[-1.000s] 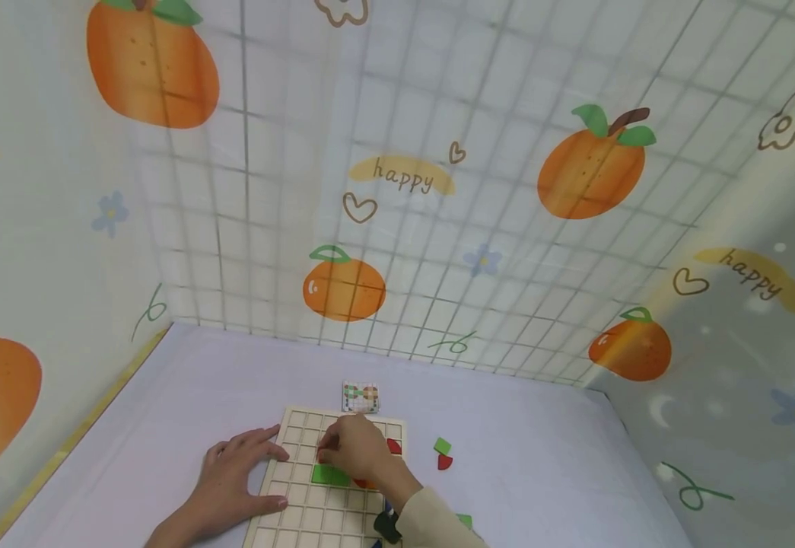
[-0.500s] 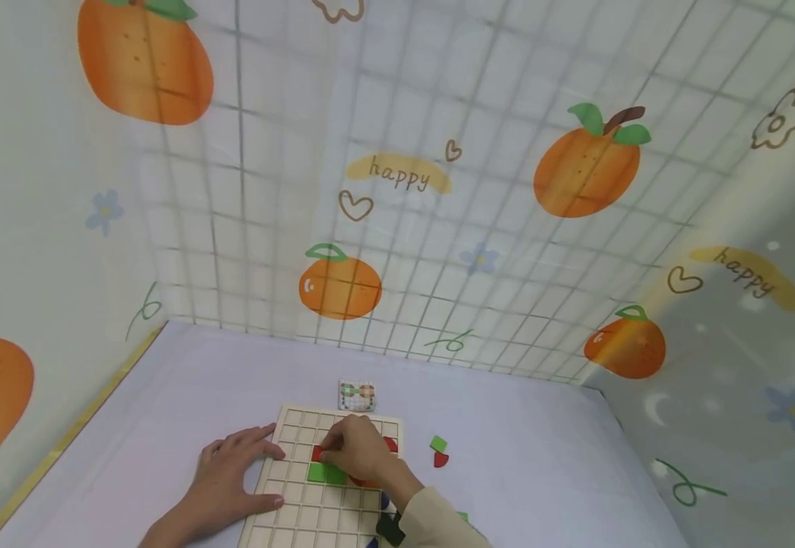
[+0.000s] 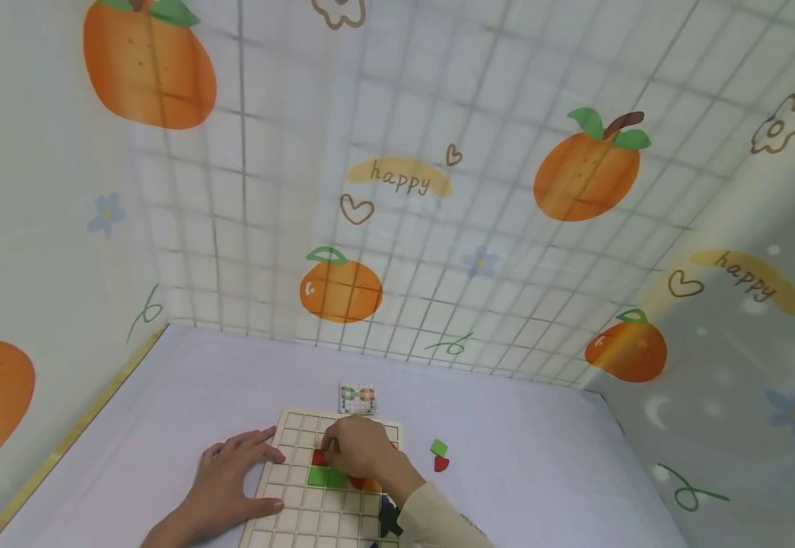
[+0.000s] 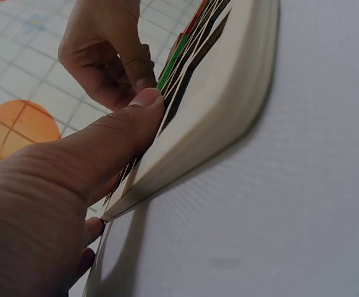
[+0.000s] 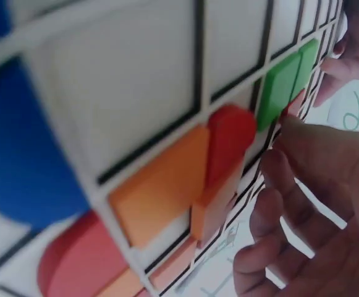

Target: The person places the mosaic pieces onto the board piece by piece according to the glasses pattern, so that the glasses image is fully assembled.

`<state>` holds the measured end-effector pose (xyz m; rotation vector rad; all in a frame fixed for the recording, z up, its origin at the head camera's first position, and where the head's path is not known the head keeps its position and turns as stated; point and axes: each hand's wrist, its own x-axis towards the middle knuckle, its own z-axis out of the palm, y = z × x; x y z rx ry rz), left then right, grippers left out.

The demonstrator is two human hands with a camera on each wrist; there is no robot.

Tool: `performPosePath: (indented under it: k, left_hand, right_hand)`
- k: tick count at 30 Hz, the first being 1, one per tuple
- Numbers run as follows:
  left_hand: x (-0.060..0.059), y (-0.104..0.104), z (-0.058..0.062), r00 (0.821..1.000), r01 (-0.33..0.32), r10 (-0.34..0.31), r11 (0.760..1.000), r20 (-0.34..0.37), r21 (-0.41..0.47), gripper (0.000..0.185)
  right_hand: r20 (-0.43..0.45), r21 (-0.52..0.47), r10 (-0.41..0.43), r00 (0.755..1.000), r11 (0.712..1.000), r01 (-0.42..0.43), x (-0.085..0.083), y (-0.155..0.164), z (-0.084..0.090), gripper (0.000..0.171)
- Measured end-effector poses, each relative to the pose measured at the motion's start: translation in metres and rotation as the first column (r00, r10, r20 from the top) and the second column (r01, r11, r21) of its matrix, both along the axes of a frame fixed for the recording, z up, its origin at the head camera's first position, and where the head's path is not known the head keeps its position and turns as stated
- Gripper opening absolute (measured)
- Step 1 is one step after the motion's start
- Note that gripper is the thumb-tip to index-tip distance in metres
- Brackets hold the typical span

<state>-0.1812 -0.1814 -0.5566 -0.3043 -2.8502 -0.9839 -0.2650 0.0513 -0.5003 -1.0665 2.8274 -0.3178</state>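
Note:
A pale wooden grid board point(image 3: 301, 521) lies on the white-covered table. My left hand point(image 3: 229, 479) rests spread at its left side, with the thumb on the frame in the left wrist view. Over the board, my right hand point(image 3: 359, 449) has curled fingers, and its thumb and index finger pinch a red tile point(image 3: 318, 457) lying at a cell. Two green tiles point(image 3: 327, 477) sit side by side just below it. The right wrist view shows orange tiles point(image 5: 160, 185) and a rounded red tile point(image 5: 228, 130) in nearby cells. My right hand partly hides the red tile.
A small pattern card point(image 3: 357, 397) lies behind the board. To the right are a loose green tile point(image 3: 439, 447) and a red quarter-round tile point(image 3: 441, 463). A dark piece point(image 3: 389, 517) is by my right sleeve. Fruit-print curtains point(image 3: 397, 228) surround the table.
The red tile under my right fingers has come into clearer view at the cell above the green tiles. My left hand stays at the board's edge.

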Motion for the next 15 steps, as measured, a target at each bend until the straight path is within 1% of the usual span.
performPosePath:
  k: [2,3,6,8,10,12,13,15]
  left_hand:
    - [0.0,0.0,-0.001,1.0,-0.004,0.004,1.0,0.007,-0.004,0.056]
    - [0.0,0.0,-0.001,1.0,-0.005,0.005,1.0,0.009,-0.002,0.056]
    - [0.0,0.0,-0.003,1.0,-0.003,0.003,1.0,0.015,0.0,0.056]
    - [-0.001,0.0,-0.004,1.0,-0.002,0.002,1.0,0.018,0.003,0.057]
    - [-0.001,0.0,-0.004,1.0,-0.004,0.004,1.0,0.019,0.002,0.057]
    - [-0.002,0.0,-0.004,1.0,-0.006,0.006,1.0,0.019,0.0,0.057]
    - [-0.002,0.0,-0.004,1.0,-0.007,0.007,1.0,0.02,0.001,0.057]
    - [-0.001,0.0,-0.004,1.0,-0.006,0.006,1.0,0.024,0.003,0.057]
  right_hand:
    - [-0.012,0.017,0.018,1.0,1.0,-0.018,-0.001,0.003,-0.002,0.005]
    - [-0.004,0.008,0.023,1.0,1.0,-0.023,-0.002,0.005,-0.002,0.006]
    - [0.029,-0.05,0.016,0.999,0.999,-0.015,-0.003,0.015,-0.004,0.009]
    - [0.042,-0.109,-0.004,0.999,0.994,0.008,-0.003,0.026,-0.004,0.011]
    - [0.028,-0.155,-0.044,0.999,0.987,0.047,-0.004,0.038,-0.004,0.011]
    - [-0.019,-0.174,-0.1,0.995,0.98,0.095,-0.006,0.053,-0.005,0.009]
    - [-0.042,-0.179,-0.137,0.99,0.976,0.127,-0.006,0.06,-0.005,0.009]
    - [-0.092,-0.167,-0.223,0.97,0.964,0.206,-0.007,0.076,-0.007,0.009]
